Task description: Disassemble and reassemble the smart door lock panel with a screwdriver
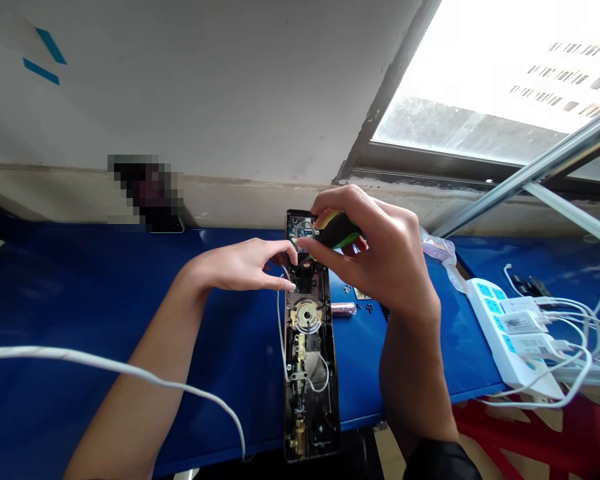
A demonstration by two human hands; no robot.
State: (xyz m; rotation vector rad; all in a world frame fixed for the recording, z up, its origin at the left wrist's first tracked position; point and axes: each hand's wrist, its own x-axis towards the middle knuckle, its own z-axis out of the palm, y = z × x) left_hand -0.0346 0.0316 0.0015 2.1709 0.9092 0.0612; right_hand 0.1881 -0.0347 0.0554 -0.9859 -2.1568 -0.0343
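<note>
A long, narrow black housing (307,293), which looks like an opened electronic door lock panel, lies lengthwise with its inside facing up. It holds a round metal part (307,316), brass-coloured fittings (300,433) and, near the far end, a blue circuit board (295,221). My left hand (247,265) grips the housing's left side, thumb and forefinger apart on it. In my right hand (375,243) is a screwdriver (339,231) with a black and green handle, its shaft slanting down and left into the housing near my left fingertips. The tip's exact contact is unclear.
A pinkish metallic cylinder (343,309) and several small screws (369,308) lie right of the housing on the blue table (230,333). A white power strip (490,307) with plugged-in cables stands farther right. One white cable (105,363) crosses the left foreground. A phone-like device (165,217) leans on the wall.
</note>
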